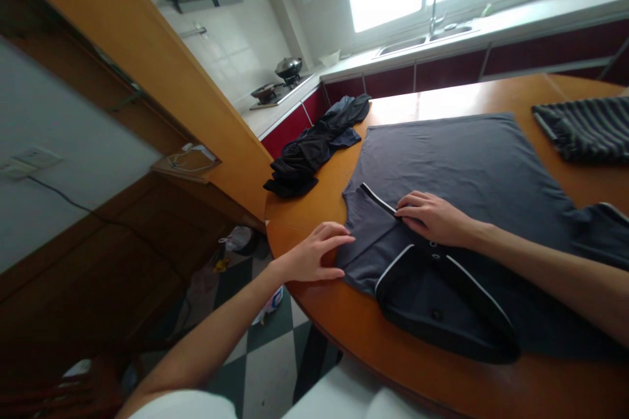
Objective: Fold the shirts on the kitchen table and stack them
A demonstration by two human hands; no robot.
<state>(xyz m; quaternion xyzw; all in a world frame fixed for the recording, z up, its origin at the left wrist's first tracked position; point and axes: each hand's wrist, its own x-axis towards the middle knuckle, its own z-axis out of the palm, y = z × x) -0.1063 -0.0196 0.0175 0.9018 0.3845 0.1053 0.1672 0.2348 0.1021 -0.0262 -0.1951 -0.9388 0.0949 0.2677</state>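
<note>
A dark grey polo shirt (457,163) lies spread on the wooden table, its black, white-edged collar (447,340) towards me. One sleeve is folded inward over the body, and its black-and-white cuff shows. My right hand (432,216) pinches the end of that cuff, with thumb and fingertips together. At the shirt's left edge is my left hand (319,252), thumb and fingers apart, fingertips by the fabric and nothing held. The other sleeve (602,232) reaches out to the right, partly beyond my right forearm.
Dark clothes (314,150) are heaped along the table's far left edge. A folded striped garment (590,127) rests at the right. The table's curved edge (314,314) runs close to my body. Behind are a stove with pans (289,69) and a sink tap (435,3).
</note>
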